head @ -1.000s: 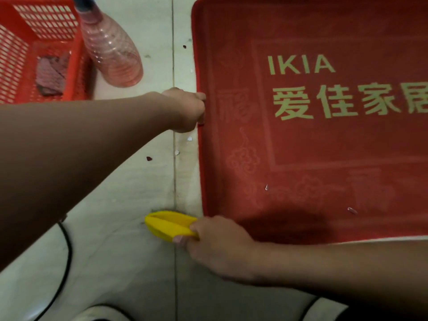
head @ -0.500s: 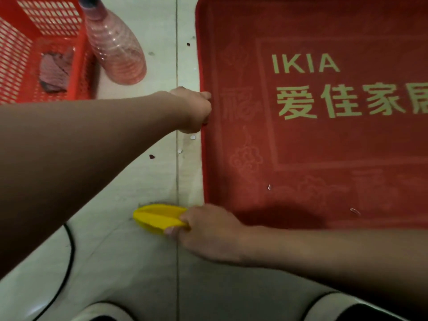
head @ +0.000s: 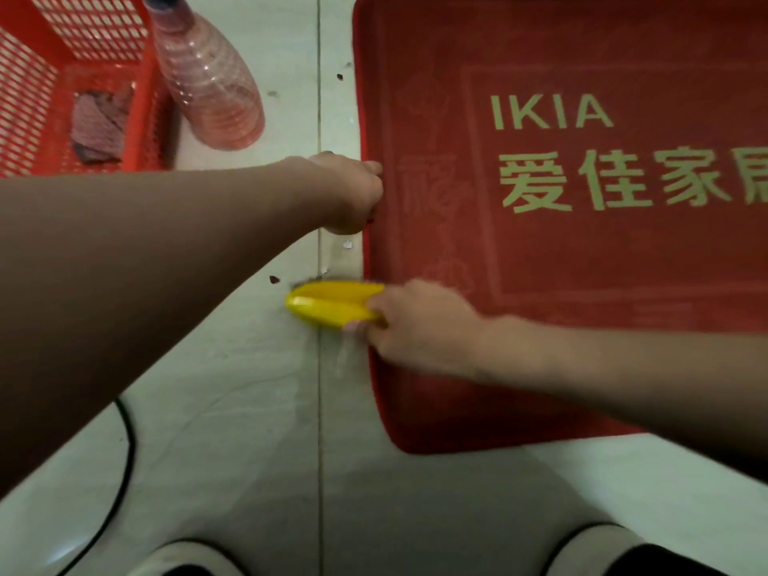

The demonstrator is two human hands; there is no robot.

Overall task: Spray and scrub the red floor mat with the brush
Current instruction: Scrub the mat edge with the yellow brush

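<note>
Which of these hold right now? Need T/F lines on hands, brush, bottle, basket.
1. The right hand grips the yellow brush. True.
2. The left hand holds the spray bottle. False: it grips the red mat at its edge; the bottle stands on the floor beside the red basket.
3. The brush lies wholly on the mat. False: it sticks out over the floor at the mat's edge.
4. A cloth lies in the basket. True.

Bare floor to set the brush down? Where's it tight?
Free: tile bordered by the black cable, the near-left corner of the red mat and the shoes. Tight: top left by the basket and spray bottle, and the mat's left edge, where the left hand grips it and the right hand holds the brush.
</note>
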